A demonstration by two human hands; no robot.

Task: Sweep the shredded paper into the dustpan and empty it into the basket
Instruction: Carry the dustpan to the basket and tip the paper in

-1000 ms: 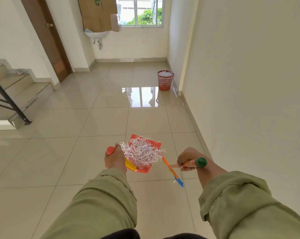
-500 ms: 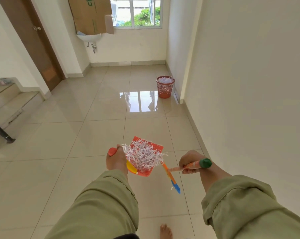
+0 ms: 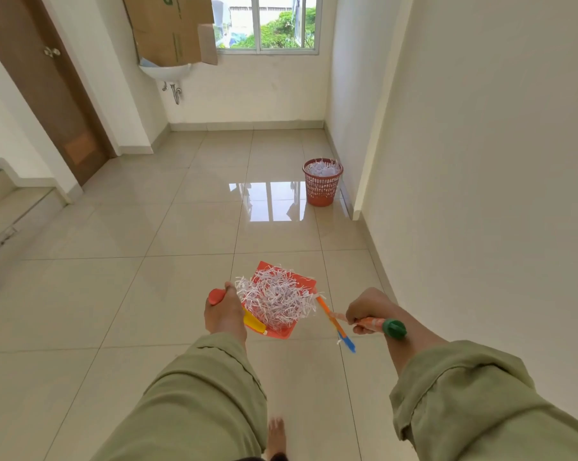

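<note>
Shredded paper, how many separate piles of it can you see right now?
2. One heap of shredded paper sits on the dustpan held by the left hand; the other fills the basket by the right wall. Stray strips elsewhere may be too small to see.

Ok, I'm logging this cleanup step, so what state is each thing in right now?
dustpan: loaded, carried in the left hand
shredded paper: heaped on the dustpan
brush: gripped by the right hand
basket: upright by the wall, holding shreds
door: closed
</note>
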